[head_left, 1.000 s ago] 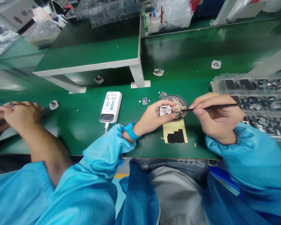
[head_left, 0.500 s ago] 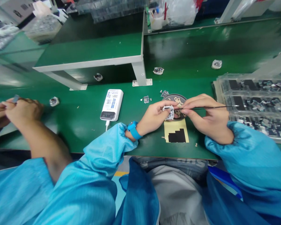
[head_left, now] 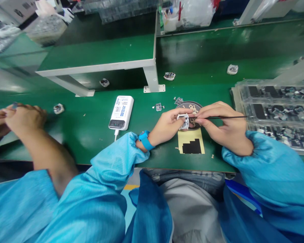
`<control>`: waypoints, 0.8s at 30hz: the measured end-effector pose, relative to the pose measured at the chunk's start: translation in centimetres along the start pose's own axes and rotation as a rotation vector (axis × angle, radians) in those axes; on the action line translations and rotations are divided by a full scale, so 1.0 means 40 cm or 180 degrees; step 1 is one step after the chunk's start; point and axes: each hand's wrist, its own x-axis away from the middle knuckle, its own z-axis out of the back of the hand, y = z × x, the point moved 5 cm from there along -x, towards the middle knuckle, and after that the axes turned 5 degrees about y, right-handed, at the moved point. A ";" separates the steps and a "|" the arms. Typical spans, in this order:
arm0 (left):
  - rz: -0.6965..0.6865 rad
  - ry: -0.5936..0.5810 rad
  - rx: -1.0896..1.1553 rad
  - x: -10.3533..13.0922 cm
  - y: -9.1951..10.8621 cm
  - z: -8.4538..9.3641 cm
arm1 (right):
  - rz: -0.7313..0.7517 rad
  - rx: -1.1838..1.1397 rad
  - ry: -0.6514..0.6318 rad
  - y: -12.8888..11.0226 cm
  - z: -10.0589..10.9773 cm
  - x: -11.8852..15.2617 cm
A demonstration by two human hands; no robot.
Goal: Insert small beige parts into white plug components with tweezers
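Note:
My left hand (head_left: 166, 126) pinches a small white square housing (head_left: 183, 121) with electronic parts inside, held over a round dark dish (head_left: 196, 104) of small beige pieces. Between the thumb and fingers of my right hand (head_left: 221, 126) is a thin dark rod-like tool (head_left: 229, 117), lying almost level. Its left end reaches the housing's right side; the exact tip is too small to make out. Below the dish lies a yellow sheet (head_left: 190, 134) with black stickers (head_left: 192, 147). Two small metal-and-circuit parts, one a loose part (head_left: 158, 107), the other a second part (head_left: 178, 100), lie left of the dish.
A white power bank (head_left: 121, 113) with a cable lies left. Clear trays (head_left: 239, 96) of parts stand right. A raised green shelf (head_left: 98, 50) is ahead. Several white housings, such as one housing (head_left: 169, 76), sit farther back. A co-worker's hands (head_left: 25, 118) are at far left.
The housings at the back have drifted slightly left along the green surface. The outer end of the dark tool has dipped a little. My hands stay almost in place.

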 end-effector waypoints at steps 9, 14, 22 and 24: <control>-0.0049 0.0054 -0.0005 0.001 0.016 0.005 | -0.0129 -0.0075 0.0110 0.002 0.008 0.004; 0.0218 0.0079 0.0299 0.009 0.025 0.006 | -0.0263 0.0061 0.0099 0.000 0.008 0.004; 0.0177 -0.0035 0.0294 0.002 0.036 0.022 | -0.0879 -0.0448 -0.0043 0.038 0.003 0.013; 0.0170 -0.0047 0.0262 -0.001 0.038 0.028 | -0.1092 -0.0655 -0.0196 0.052 0.000 0.012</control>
